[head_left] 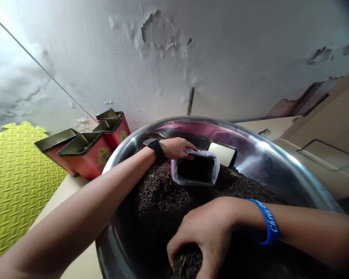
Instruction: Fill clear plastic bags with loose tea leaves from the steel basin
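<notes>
- Steel shines on the rim of a big round bowl (174,121), and the head view looks down into it.
- Dark, loose tea leaves (163,193) lie in a high heap in the bowl.
- A square plastic bag (218,174) stands open in the heap, with its mouth up and its edge folded out. It is dark inside.
- The left hand (176,149) hooks its fingers over the top edge of the bag and holds on. A black watch (155,149) sits on that wrist.
- The right hand (203,236) is curled tight and grips a bunch of leaves low in the heap. Its fingertips are hidden. A blue wristband (269,223) sits on that wrist.
- A pale, shiny square (222,154) shows just behind the bag, on the far side of the bowl. It is hard to tell what it is.
- Four open red tins (87,155) stand close together on a pale ledge (69,190), just beside the bowl.
- A yellow-green foam mat (17,186) lies past the ledge.
- Behind it all is a white wall (104,58) with peeling paint.
</notes>
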A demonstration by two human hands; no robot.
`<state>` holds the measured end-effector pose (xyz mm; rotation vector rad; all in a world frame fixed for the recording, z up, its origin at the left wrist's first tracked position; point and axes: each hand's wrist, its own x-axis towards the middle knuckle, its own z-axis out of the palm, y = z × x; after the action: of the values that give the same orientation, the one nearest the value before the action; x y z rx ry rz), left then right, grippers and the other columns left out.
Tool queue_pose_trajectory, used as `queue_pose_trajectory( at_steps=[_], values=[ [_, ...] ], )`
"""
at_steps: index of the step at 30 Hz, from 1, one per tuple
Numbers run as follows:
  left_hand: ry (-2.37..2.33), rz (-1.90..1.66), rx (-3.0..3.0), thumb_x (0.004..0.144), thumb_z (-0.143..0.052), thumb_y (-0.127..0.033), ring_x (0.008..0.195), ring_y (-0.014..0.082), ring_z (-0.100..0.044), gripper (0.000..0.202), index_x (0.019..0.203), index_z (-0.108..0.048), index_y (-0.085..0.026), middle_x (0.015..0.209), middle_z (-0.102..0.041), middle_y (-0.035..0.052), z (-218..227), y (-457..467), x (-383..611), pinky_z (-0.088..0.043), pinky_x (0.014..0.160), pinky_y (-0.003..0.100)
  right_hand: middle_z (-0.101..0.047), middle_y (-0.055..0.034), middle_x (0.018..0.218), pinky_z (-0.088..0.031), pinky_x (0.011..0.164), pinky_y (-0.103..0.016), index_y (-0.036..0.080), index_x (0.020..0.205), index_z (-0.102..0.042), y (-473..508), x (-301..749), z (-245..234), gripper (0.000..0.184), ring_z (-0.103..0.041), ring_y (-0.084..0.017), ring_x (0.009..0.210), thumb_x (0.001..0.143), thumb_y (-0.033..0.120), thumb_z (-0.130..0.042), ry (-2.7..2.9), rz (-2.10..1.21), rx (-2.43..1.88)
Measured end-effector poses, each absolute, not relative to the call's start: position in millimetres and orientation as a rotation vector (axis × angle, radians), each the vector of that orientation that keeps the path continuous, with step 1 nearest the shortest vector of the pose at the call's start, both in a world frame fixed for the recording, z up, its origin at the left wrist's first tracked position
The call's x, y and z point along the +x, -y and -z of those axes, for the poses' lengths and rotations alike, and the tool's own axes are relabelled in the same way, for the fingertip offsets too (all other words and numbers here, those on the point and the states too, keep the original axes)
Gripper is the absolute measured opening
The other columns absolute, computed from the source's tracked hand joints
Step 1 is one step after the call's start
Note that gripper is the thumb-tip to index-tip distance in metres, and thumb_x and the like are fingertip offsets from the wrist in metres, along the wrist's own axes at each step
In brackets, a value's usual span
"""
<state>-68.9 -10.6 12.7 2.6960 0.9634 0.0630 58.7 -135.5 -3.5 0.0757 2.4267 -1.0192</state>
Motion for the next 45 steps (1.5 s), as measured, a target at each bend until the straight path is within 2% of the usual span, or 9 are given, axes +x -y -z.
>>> queue_pose_trajectory(
  at_steps=[3,7,12,19,24,27,33,38,45],
  values=[
    [-0.968,-0.058,2.690,0.080,-0.055,-0.038,0.098,0.0160,-0.056,0.045,0.122,-0.054,-0.024,0.114,-0.061,0.0017,-13,11,-69,-0.039,0.080,0.022,-0.065,-0.0021,0.095,-0.042,0.071,-0.019,0.019,0.113,-0.056,137,60,1,0.044,-0.058,-0.014,0.082,0.073,0.037,-0.062,-2.420,0.996,0.138],
    [-0.970,-0.050,2.679,0.080,-0.055,-0.037,0.097,0.0155,-0.056,0.044,0.121,-0.054,-0.024,0.114,-0.061,0.0012,-14,12,-69,-0.039,0.081,0.023,-0.066,0.0004,0.080,-0.039,0.059,-0.018,0.020,0.100,-0.064,135,64,8,0.036,-0.054,-0.011,0.065,0.072,0.043,-0.062,-2.546,0.912,0.172],
    [-0.960,-0.052,2.682,0.079,-0.055,-0.037,0.099,0.0155,-0.056,0.045,0.122,-0.054,-0.023,0.116,-0.061,0.0025,-14,12,-69,-0.039,0.082,0.023,-0.067,-0.0004,0.078,-0.037,0.056,-0.019,0.019,0.097,-0.065,109,75,12,0.035,-0.054,-0.010,0.061,0.072,0.043,-0.061,-2.763,0.878,0.418],
    [-0.886,-0.081,2.691,0.081,-0.051,-0.037,0.097,0.0143,-0.056,0.040,0.119,-0.055,-0.026,0.115,-0.061,0.0008,-10,9,-71,-0.039,0.083,0.023,-0.067,-0.0079,0.086,-0.038,0.060,-0.028,0.021,0.099,-0.063,83,82,13,0.029,-0.062,-0.022,0.073,0.081,0.040,-0.050,-2.943,-0.017,1.141],
    [-0.930,-0.113,2.683,0.082,-0.045,-0.024,0.097,0.0135,-0.056,0.038,0.119,-0.056,-0.024,0.114,-0.062,0.0020,-9,8,-69,-0.040,0.083,0.022,-0.065,-0.0093,0.093,-0.039,0.061,-0.031,0.019,0.100,-0.060,82,84,26,0.022,-0.060,-0.023,0.079,0.086,0.021,-0.044,-2.861,-0.414,1.253],
    [-0.921,-0.101,2.688,0.081,-0.048,-0.028,0.098,0.0141,-0.056,0.039,0.119,-0.056,-0.024,0.114,-0.061,0.0019,-10,9,-70,-0.040,0.084,0.022,-0.064,-0.0108,0.097,-0.039,0.065,-0.035,0.018,0.097,-0.062,88,83,27,0.025,-0.058,-0.026,0.085,0.087,0.014,-0.039,-2.820,-0.542,1.247],
    [-0.926,-0.068,2.700,0.081,-0.049,-0.028,0.100,0.0143,-0.056,0.040,0.121,-0.054,-0.023,0.116,-0.060,0.0022,-11,10,-70,-0.040,0.085,0.022,-0.064,-0.0106,0.094,-0.040,0.071,-0.035,0.015,0.095,-0.060,109,77,13,0.023,-0.058,-0.024,0.086,0.084,0.012,-0.041,-2.914,-0.530,1.172],
    [-0.914,-0.070,2.700,0.080,-0.054,-0.037,0.101,0.0156,-0.055,0.043,0.122,-0.053,-0.024,0.116,-0.060,0.0023,-12,10,-70,-0.040,0.084,0.024,-0.066,-0.0073,0.084,-0.042,0.066,-0.031,0.016,0.088,-0.062,107,79,20,0.018,-0.062,-0.020,0.074,0.084,0.022,-0.046,-2.957,-0.195,1.129],
    [-0.898,-0.092,2.687,0.082,-0.052,-0.032,0.100,0.0141,-0.056,0.039,0.120,-0.055,-0.025,0.116,-0.061,0.0009,-11,10,-70,-0.039,0.084,0.023,-0.065,-0.0102,0.093,-0.043,0.067,-0.032,0.018,0.096,-0.063,90,84,33,0.028,-0.062,-0.024,0.083,0.085,0.038,-0.047,-2.943,-0.145,1.251]
  ],
)
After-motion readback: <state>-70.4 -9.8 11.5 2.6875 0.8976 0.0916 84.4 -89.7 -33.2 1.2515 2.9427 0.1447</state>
